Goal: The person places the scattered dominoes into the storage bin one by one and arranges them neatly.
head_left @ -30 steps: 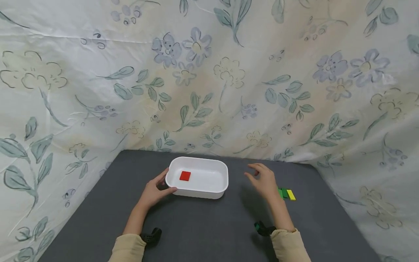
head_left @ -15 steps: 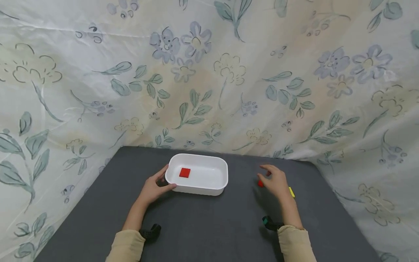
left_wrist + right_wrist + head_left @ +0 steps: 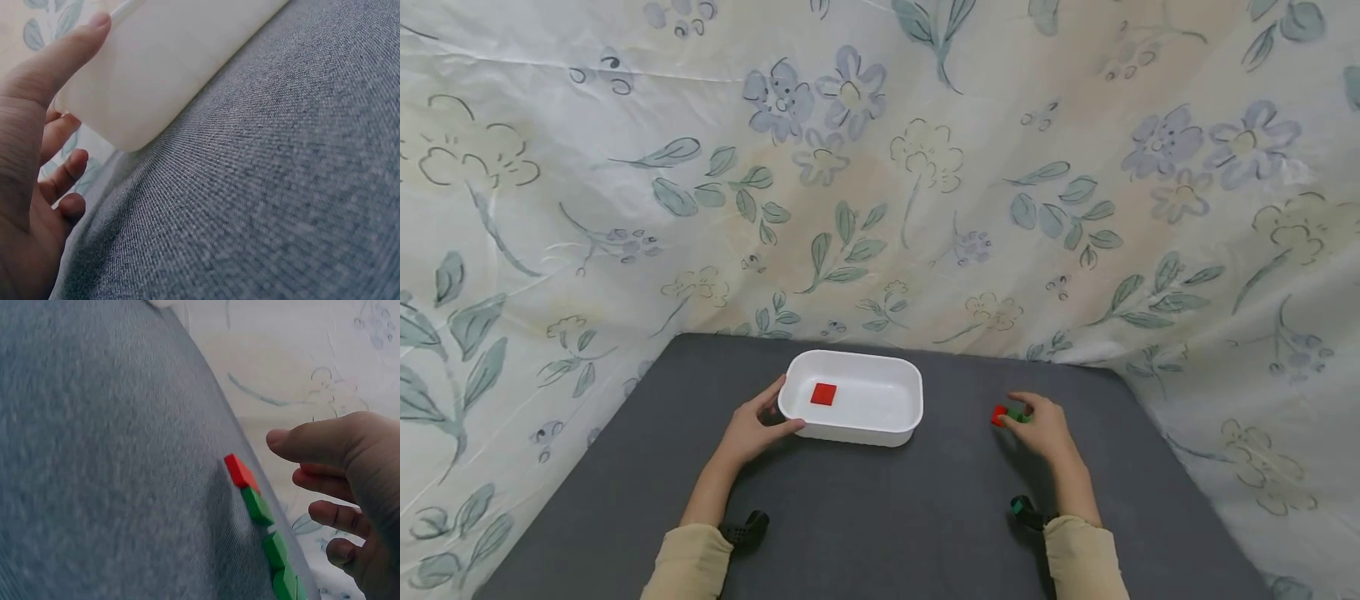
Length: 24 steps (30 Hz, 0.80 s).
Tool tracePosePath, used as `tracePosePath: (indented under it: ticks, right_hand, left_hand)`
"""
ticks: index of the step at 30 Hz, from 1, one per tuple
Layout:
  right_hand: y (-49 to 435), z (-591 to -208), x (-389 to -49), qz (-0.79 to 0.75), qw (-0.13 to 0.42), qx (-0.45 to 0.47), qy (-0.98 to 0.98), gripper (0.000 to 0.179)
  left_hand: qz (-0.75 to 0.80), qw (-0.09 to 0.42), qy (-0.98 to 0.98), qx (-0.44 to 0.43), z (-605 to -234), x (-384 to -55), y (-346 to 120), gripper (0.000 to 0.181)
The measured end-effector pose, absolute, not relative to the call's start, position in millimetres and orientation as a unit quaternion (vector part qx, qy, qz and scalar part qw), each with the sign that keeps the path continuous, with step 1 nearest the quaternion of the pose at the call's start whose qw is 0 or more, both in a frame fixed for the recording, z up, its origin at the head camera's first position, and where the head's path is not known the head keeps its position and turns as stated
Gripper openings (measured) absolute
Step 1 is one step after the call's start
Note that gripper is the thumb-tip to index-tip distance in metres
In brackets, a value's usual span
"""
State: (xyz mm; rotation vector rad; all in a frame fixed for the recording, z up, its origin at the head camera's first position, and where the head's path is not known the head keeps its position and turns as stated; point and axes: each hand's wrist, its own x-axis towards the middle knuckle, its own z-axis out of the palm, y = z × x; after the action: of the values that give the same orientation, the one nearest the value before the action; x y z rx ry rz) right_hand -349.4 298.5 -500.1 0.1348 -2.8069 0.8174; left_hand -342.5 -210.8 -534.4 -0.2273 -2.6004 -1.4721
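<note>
The right hand [image 3: 1041, 425] has moved outward, loose, unladen; pinching the red block [image 3: 240, 472] below could jostle the adjoining green block [image 3: 257, 507]. Left hand [image 3: 751, 429] grips the tub [image 3: 853, 434].

Box [image 3: 880, 400]: white, set on the dark desk [image 3: 880, 517], its left end held by the left grip [image 3: 754, 432].
Left thumb [image 3: 786, 428]: laid at the near rim, the fingers spread toward the far side.
Red tile [image 3: 823, 394]: laid flat in the box, left of its middle.
Right grip [image 3: 1043, 427]: well apart from the box, thumb and forefinger curved about a red block [image 3: 997, 416] and green [image 3: 1015, 415]; contact cannot be made out.
Sleeves [image 3: 691, 560]: beige, worn on both arms.
Cloth [image 3: 880, 183]: floral, hung behind the desk.
</note>
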Motion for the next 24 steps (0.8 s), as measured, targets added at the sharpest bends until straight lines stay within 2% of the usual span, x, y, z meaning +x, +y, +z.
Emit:
tracePosePath:
  ticks: [13,24]
  right_hand:
    - [312,-520,-351,0.267,0.07,0.046,-0.96,0.054]
    - [320,-524,-350,0.272,0.089,0.047,-0.957,0.047]
  left_hand:
    - [-0.483,0.075,-0.87,-0.068,-537,-336,-213,0.097]
    - [-0.48,0.074,-0.872,-0.066,-536,-329,-206,0.099]
